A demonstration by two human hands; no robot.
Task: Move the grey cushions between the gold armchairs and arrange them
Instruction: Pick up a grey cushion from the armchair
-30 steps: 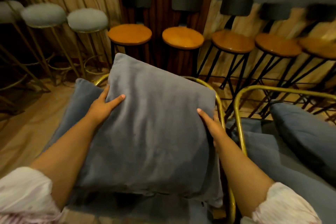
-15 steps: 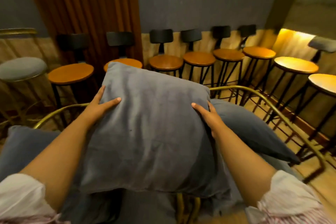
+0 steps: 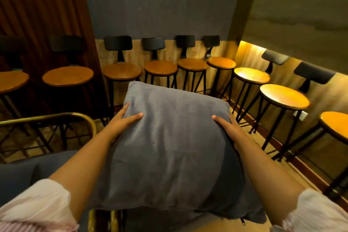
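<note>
Left hand grip: the left hand [image 3: 123, 123] presses flat against the left edge of the square grey velvet cushion [image 3: 169, 149], thumb laid across the top face, fingers curled around the side and mostly hidden.
Right hand grip: the right hand [image 3: 228, 128] clamps the opposite edge in the same way, thumb on top, fingers wrapped out of sight behind the cushion.
Cushion position: held up between both hands in front of the person, tilted with its far corner raised; its near edge hangs just above more grey upholstery [image 3: 216, 220] at the bottom of the view, where a zip pull shows.
Sleeves: pale pink rolled sleeves [image 3: 37, 205] sit at both elbows.
Armchair: the curved gold metal frame [image 3: 56, 117] of an armchair lies to the left, with a dark grey seat pad [image 3: 22, 175] below it.
Stools: a row of round wooden bar stools [image 3: 161, 67] with black backrests and black legs lines the grey wall and turns the corner to the right.
Curtain: a brown ribbed curtain [image 3: 37, 15] hangs at upper left.
</note>
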